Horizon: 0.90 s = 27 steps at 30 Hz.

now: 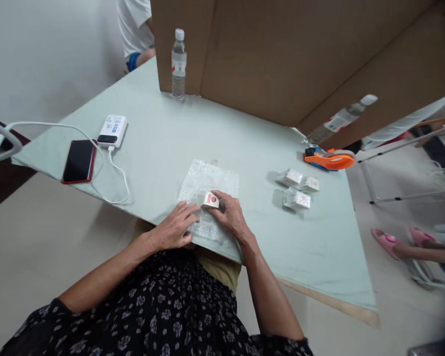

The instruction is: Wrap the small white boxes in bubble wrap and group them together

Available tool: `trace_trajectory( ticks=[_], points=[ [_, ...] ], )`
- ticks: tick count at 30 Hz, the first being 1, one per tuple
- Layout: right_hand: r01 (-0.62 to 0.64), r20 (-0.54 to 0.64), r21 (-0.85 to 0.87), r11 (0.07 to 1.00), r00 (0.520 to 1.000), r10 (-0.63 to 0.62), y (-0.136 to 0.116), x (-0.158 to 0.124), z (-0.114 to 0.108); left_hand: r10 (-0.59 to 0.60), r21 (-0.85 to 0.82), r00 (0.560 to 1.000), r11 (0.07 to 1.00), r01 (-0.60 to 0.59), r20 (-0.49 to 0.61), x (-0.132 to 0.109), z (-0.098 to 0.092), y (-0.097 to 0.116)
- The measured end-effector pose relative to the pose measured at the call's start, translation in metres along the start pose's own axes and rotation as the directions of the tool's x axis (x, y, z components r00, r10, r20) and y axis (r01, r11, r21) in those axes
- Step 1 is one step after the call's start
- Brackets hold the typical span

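Observation:
A sheet of bubble wrap (195,180) lies flat at the table's near edge. On it is a small white box (211,200) with red print. My right hand (229,213) grips this box, with the thumb on the near side and the fingers on the far side. My left hand (176,225) rests on the wrap's left part, fingers stretched out and apart, holding nothing; its fingertips are just left of the box. To the right stand several small boxes in bubble wrap, among them a wrapped box (298,199) nearest me.
An orange tape dispenser (328,159) sits at the right edge. Water bottles (178,66) stand by a tall cardboard panel (252,54) at the back. At left lie a phone (79,161) and a cabled power bank (112,131). Other people are partly visible beyond the table.

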State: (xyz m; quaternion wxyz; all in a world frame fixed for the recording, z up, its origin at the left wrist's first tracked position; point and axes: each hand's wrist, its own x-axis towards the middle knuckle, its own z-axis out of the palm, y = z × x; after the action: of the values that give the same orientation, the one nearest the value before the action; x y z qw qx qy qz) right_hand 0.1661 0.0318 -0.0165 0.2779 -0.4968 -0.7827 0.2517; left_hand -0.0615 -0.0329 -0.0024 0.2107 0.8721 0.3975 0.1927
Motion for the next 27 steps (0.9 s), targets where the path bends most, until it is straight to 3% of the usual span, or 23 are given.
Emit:
trace_trajectory(
  ticks=[2, 5, 9, 13, 17, 20, 24, 27],
  points=[
    [0.001, 0.013, -0.011, 1.000, 1.000, -0.001, 0.000, 0.001, 0.001, -0.006, 0.020, 0.999, 1.000, 0.006, -0.035, 0.000, 0.002, 0.001],
    [-0.007, 0.030, 0.001, 1.000, 1.000, 0.007, -0.005, -0.005, -0.009, -0.064, -0.020, 0.981, 0.998, 0.061, -0.181, 0.004, 0.004, 0.004],
    [-0.051, -0.056, 0.076, 0.996, 0.997, 0.056, -0.021, -0.033, -0.038, -0.269, -0.233, 0.896, 0.953, 0.194, -0.354, 0.021, -0.006, 0.009],
    [-0.066, -0.075, 0.040, 0.997, 0.995, 0.069, -0.031, -0.048, -0.048, -0.378, -0.368, 0.871, 0.894, 0.255, -0.314, 0.045, -0.018, 0.006],
    [-0.222, -0.197, 0.100, 0.970, 0.951, 0.238, -0.024, -0.027, -0.034, -0.448, -0.367, 0.849, 0.867, 0.337, -0.280, 0.066, -0.023, -0.003],
    [-0.271, -0.211, 0.213, 0.939, 0.925, 0.315, -0.016, -0.010, -0.026, -0.510, -0.358, 0.833, 0.834, 0.420, -0.212, 0.073, -0.029, -0.007],
    [-0.294, -0.170, 0.321, 0.900, 0.917, 0.361, -0.010, -0.004, -0.022, -0.517, -0.329, 0.849, 0.824, 0.461, -0.107, 0.073, -0.039, -0.006],
    [-0.244, -0.223, 0.329, 0.912, 0.918, 0.326, -0.006, -0.003, -0.019, -0.509, -0.337, 0.857, 0.824, 0.455, -0.087, 0.076, -0.036, -0.008]
  ],
)
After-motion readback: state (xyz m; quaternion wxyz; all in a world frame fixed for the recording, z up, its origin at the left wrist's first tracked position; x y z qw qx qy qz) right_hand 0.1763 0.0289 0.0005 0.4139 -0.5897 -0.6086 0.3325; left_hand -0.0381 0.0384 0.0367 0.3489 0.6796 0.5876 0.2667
